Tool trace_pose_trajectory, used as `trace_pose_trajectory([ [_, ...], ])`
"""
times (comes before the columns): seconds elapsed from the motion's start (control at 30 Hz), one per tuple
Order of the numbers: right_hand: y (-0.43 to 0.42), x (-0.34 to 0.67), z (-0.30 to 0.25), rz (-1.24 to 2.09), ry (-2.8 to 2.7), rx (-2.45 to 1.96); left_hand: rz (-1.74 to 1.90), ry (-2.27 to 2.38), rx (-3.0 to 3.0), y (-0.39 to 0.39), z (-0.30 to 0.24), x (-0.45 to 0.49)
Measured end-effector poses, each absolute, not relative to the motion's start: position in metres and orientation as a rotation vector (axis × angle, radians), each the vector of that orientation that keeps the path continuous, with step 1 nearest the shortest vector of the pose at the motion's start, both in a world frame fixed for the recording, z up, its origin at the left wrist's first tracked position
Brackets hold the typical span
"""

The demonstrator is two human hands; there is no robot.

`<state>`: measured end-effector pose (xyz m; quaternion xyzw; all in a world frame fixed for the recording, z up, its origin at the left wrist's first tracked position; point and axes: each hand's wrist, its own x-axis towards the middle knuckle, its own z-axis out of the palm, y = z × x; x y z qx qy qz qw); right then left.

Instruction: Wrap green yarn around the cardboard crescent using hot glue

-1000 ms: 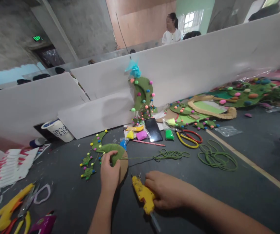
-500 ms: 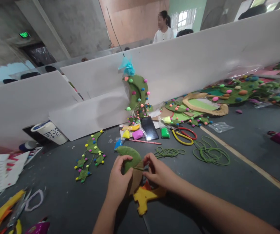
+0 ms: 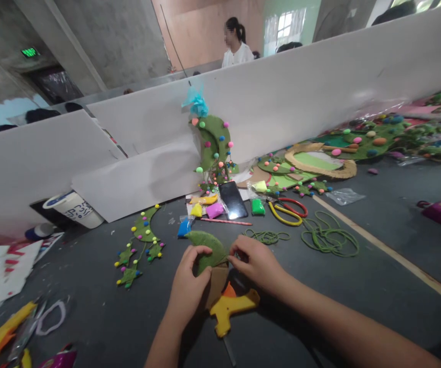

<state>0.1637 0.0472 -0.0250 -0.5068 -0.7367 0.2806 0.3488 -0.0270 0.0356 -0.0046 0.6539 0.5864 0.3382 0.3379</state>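
Observation:
My left hand (image 3: 188, 286) grips a cardboard crescent (image 3: 210, 251) half wrapped in green cord, thumb on its green upper part. My right hand (image 3: 254, 261) pinches at the crescent's right edge, where the green cord meets it. The bare brown cardboard end (image 3: 216, 286) shows between my hands. A yellow glue gun (image 3: 233, 306) lies on the grey floor just below them, untouched. A loose bundle of green cord (image 3: 267, 236) lies right of my right hand.
A finished green crescent with coloured pompoms (image 3: 144, 229) lies to the left, another (image 3: 213, 143) leans on the white partition (image 3: 305, 97). Clay packets, a black phone (image 3: 233, 200), scissors (image 3: 286, 209) and cord coils (image 3: 328, 239) lie beyond. A person stands behind the partition.
My right hand let go of the glue gun, which now lies flat, and moved up to the crescent. My left hand drew the crescent nearer and to the right.

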Motion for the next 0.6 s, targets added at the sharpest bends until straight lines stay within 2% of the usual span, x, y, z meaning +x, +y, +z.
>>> trace_pose_trajectory([
  [0.6,0.0519,0.166,-0.0279,0.753,-1.89,-1.322,0.907,1.5,1.662,0.0362,-0.0056,-0.0275],
])
